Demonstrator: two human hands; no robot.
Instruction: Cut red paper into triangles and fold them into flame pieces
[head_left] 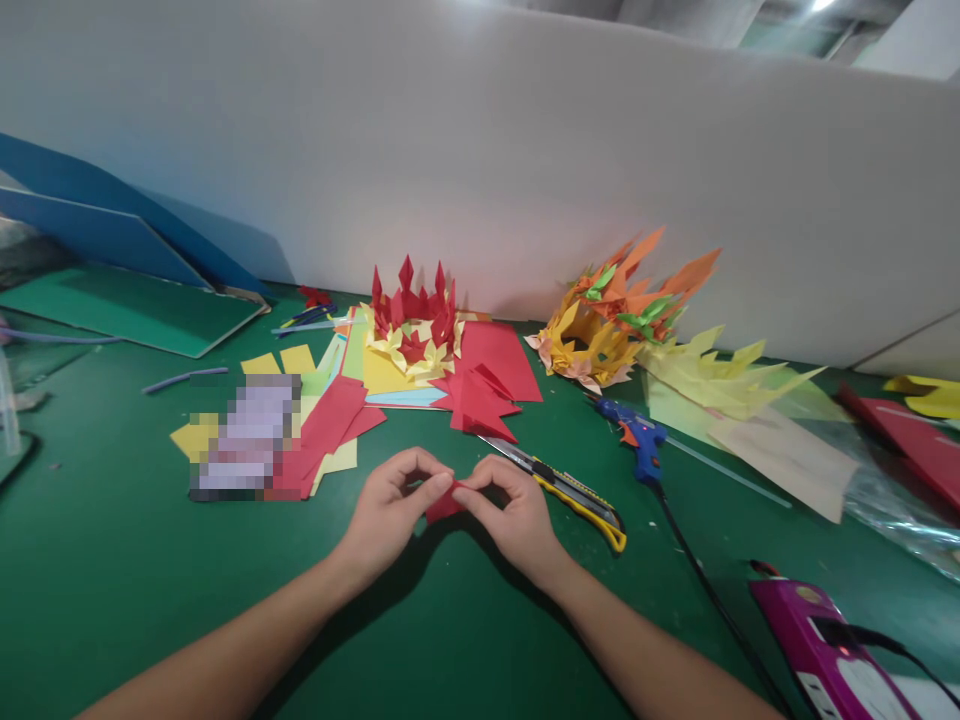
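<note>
Between my two hands is a small piece of red paper (445, 506), low over the green table (420, 640). My left hand (394, 505) pinches its left side with thumb and fingers. On the right side, my right hand (510, 510) pinches it the same way; the fingertips hide its upper edge. Behind the hands lie folded red paper pieces (484, 400) and a red and yellow paper crown (412, 335). A yellow box cutter (581, 500) rests just right of my right hand, its blade out.
Red paper strips (330, 430) and a blurred-out rectangular object (251, 435) lie left. To the right are an orange paper crown (600, 330), a blue glue gun (634, 435) with its cord, pale yellow paper (727, 375) and a magenta power strip (832, 640). Blue boards (97, 235) lean far left.
</note>
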